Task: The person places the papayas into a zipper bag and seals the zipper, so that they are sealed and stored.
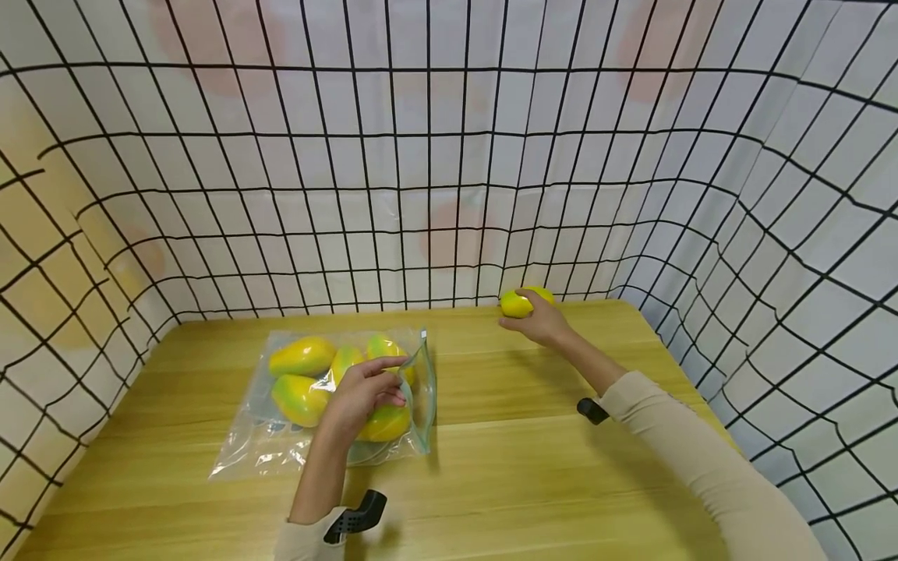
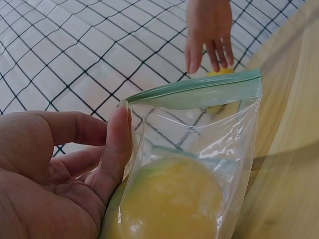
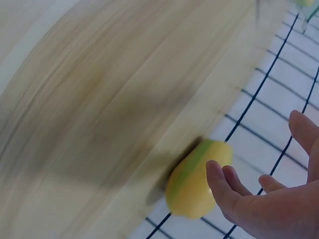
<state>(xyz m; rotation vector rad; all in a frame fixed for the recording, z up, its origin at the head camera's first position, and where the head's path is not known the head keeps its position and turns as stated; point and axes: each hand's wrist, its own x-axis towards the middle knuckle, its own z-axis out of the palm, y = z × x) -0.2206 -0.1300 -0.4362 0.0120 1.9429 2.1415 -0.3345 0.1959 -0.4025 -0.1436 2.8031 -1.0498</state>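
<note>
A clear zip-top bag (image 1: 242, 448) with a green seal lies on the table at the left, with several yellow-green mangoes (image 1: 302, 357) inside. My left hand (image 1: 361, 397) holds the bag by its mouth, fingers curled at the edge of the green zip strip (image 2: 199, 88). In the left wrist view one mango (image 2: 172, 199) shows through the plastic. At the table's back edge lies a single mango (image 1: 516, 305). My right hand (image 1: 542, 319) is over it, and in the right wrist view its fingers (image 3: 222, 189) are spread beside the mango (image 3: 192, 184).
A black wire grid (image 1: 428, 187) with pale cloth behind it rises at the back and sides of the wooden table (image 1: 505, 483). The lone mango is close against the back grid. Black wrist cameras (image 1: 356, 517) sit near both cuffs.
</note>
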